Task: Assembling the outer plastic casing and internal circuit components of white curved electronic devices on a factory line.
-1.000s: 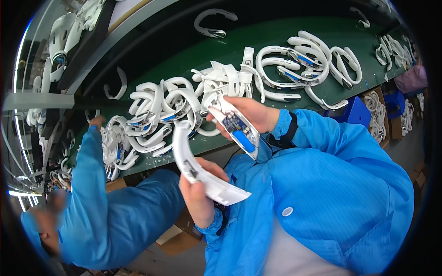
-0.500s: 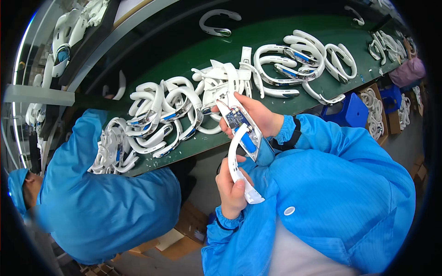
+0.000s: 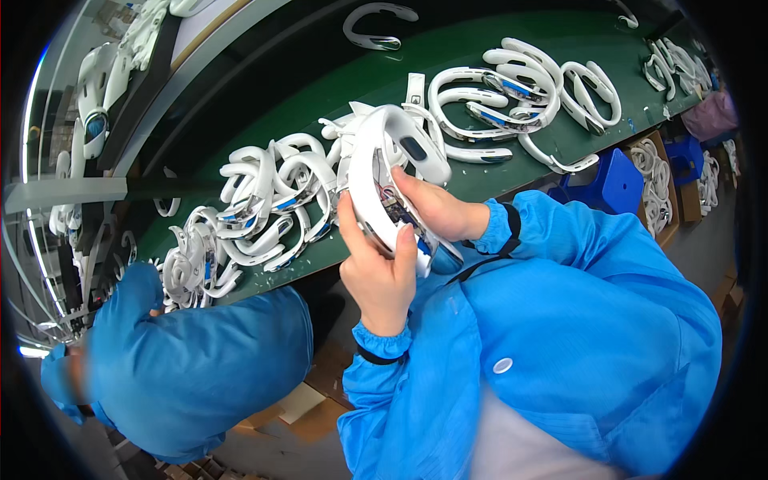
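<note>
A white U-shaped neck device point(image 3: 370, 172) is held between both my hands above the near edge of the bench. Its housing is partly open, showing a circuit board point(image 3: 398, 211) and thin wires. A dark oval pad point(image 3: 413, 149) sits on its far arm. My left hand point(image 3: 378, 276) is closed on the near side, thumb and fingers pressing a white curved strip along the housing. From the other side, my right hand point(image 3: 440, 210) grips the device, its thumb next to the opening. The lower end of the device is partly hidden by my fingers.
Piles of similar white curved parts point(image 3: 248, 188) lie on the green bench point(image 3: 320, 104), with more loops point(image 3: 520, 88) farther right. A co-worker in blue point(image 3: 192, 360) works at my left. Blue stools point(image 3: 608, 182) and a box of white parts point(image 3: 652, 192) stand at right.
The white strip that my left hand held apart is now against the housing, covering part of the board and battery. The device has turned, and my left hand has moved up to it.
</note>
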`<action>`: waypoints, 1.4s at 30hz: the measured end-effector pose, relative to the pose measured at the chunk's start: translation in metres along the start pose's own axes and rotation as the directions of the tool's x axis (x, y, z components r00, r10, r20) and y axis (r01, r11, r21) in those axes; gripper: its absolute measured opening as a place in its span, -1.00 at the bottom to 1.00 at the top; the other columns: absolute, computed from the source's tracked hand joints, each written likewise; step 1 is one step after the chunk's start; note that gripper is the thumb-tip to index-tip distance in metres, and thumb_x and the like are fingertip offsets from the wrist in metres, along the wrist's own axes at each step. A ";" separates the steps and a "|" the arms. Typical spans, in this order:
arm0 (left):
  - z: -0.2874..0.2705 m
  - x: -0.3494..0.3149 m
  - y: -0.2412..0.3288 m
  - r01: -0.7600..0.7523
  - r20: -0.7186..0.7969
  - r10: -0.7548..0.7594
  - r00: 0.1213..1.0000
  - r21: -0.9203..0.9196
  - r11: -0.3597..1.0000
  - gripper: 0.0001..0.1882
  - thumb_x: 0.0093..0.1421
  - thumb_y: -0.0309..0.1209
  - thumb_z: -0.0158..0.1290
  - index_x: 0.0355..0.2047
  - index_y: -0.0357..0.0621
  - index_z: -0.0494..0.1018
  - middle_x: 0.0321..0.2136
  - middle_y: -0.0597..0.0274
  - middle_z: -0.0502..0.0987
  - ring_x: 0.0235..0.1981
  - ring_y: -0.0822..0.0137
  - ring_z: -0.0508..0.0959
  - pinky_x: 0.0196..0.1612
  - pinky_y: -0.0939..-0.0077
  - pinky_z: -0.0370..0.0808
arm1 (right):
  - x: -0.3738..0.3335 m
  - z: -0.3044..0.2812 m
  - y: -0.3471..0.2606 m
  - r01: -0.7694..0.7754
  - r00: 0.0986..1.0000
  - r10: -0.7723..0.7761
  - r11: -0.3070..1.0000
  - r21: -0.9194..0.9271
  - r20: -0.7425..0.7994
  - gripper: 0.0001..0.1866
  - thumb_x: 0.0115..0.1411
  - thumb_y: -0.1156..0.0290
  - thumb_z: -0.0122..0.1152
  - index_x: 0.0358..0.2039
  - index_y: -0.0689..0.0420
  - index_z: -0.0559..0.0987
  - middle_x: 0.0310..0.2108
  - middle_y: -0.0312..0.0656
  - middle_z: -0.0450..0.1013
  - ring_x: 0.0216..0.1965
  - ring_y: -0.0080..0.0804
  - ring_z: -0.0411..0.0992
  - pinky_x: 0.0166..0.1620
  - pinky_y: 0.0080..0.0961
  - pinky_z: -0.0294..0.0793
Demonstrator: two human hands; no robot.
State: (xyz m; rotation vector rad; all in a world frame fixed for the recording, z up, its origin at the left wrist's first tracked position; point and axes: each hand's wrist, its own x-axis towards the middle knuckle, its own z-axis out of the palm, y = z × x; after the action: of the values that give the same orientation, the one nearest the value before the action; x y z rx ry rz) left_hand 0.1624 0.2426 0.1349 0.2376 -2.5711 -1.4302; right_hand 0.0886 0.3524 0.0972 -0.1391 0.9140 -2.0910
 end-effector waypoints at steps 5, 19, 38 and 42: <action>0.016 0.011 0.006 -0.029 -0.093 0.026 0.995 -0.030 0.999 -0.24 0.04 -0.27 0.15 0.16 -0.39 0.09 -0.52 -0.04 0.56 -0.51 0.25 0.61 -0.48 0.52 0.50 | -0.007 -0.011 -0.012 0.031 0.991 -0.037 0.998 0.051 0.130 -0.50 0.37 0.07 -0.39 0.05 0.19 0.32 -0.08 -0.26 0.35 -0.13 -0.61 0.30 -0.01 -0.58 0.31; 0.055 0.024 0.016 -0.174 -0.128 0.185 0.974 0.086 0.981 -0.35 0.22 -0.20 -0.07 0.22 -0.31 0.07 -0.60 0.13 0.52 -0.59 0.53 0.46 -0.52 0.69 0.37 | -0.016 -0.025 -0.048 0.164 0.974 -0.143 0.980 -0.115 0.174 -0.42 0.37 0.11 -0.37 0.29 0.12 -0.09 0.22 -0.19 0.01 0.21 -0.49 -0.01 0.22 -0.54 0.01; -0.057 0.089 -0.059 0.267 0.106 -0.250 0.962 -0.539 0.799 -0.53 0.30 -0.32 -0.25 0.17 -0.21 -0.01 -0.43 0.10 0.42 -0.54 0.37 0.43 -0.48 0.57 0.40 | 0.048 0.045 0.026 0.328 0.924 -0.096 0.697 -0.637 0.370 -0.13 0.07 0.35 0.21 0.21 0.36 -0.13 0.09 0.12 0.13 0.16 -0.26 0.13 0.16 -0.41 0.15; -0.078 0.106 -0.074 0.474 0.276 -0.387 0.880 -0.564 0.676 -0.50 0.29 -0.25 -0.18 0.15 -0.21 0.05 -0.48 0.12 0.45 -0.65 0.38 0.44 -0.61 0.53 0.42 | 0.056 0.061 0.042 0.272 0.921 -0.004 0.721 -0.638 0.389 -0.22 -0.08 0.59 0.14 0.12 0.37 -0.04 -0.33 -0.06 0.31 -0.35 -0.33 0.39 -0.27 -0.44 0.40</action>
State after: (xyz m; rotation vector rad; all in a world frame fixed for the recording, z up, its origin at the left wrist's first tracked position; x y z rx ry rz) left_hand 0.0826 0.1152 0.1216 0.7007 -2.0303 -2.4521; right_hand 0.1032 0.2611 0.1027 -0.9858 1.4306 -1.6620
